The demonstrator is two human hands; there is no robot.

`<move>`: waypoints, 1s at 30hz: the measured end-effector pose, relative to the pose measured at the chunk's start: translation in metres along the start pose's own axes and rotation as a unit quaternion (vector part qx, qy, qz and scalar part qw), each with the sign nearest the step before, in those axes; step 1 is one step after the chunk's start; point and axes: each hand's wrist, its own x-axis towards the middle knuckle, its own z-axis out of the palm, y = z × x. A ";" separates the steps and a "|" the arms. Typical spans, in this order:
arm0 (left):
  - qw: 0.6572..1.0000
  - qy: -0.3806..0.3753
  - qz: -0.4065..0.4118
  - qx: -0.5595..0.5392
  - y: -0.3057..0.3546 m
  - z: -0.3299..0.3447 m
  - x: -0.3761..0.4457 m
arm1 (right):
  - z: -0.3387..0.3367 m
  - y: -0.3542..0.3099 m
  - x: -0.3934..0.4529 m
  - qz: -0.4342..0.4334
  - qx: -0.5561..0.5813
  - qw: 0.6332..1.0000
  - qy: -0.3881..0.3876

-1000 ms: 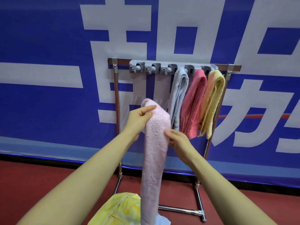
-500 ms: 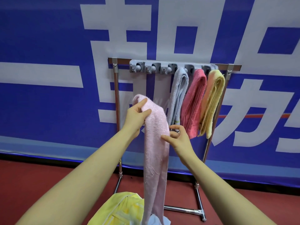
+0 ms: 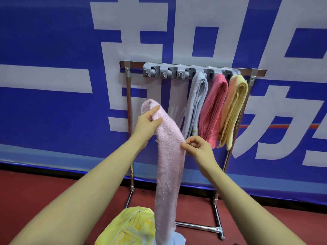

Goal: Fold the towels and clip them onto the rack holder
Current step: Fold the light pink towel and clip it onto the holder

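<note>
We hold the pink towel [image 3: 168, 156] out in front of the rack [image 3: 128, 106], and it hangs as a long narrow strip, its lower end down among the yellow cloth [image 3: 131, 225] on the floor at six o'clock. Our left hand [image 3: 146, 124] grips the folded top, thumb and fingers curled round the bend. A second ago that bend sat closer to the middle of the rack; now it sits out toward ten o'clock, nearer the left post. Our right hand [image 3: 198, 147] has changed its job too: it lay along the strip's edge before, and now it pinches that right edge between thumb and forefinger, the other fingers curled above it. The strip also looks slimmer than it did, so the lengthwise fold seems to be tightening up.

Up at twelve o'clock the grey holder [image 3: 192, 67] carries three towels on its right half: the grey towel [image 3: 198, 103], the red towel [image 3: 215, 110] and the yellow towel [image 3: 234, 110]. Three clips on its left half show nothing in them. By our reckoning we are at the fourth towel, folded and nearly ready, with the lift into the free clip just left of the grey one to come. The loose tail may sag open on the way up.
</note>
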 end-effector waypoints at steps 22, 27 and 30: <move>0.982 -0.186 -0.014 0.016 -0.042 0.023 -0.050 | -0.013 -0.031 0.006 -0.018 0.050 0.984 0.168; 0.992 -0.122 0.024 0.014 -0.021 0.035 -0.039 | -0.017 -0.032 0.009 -0.025 0.064 0.985 0.160; 0.994 -0.104 0.040 0.006 -0.010 0.037 -0.030 | -0.017 -0.027 0.008 -0.013 0.071 0.991 0.113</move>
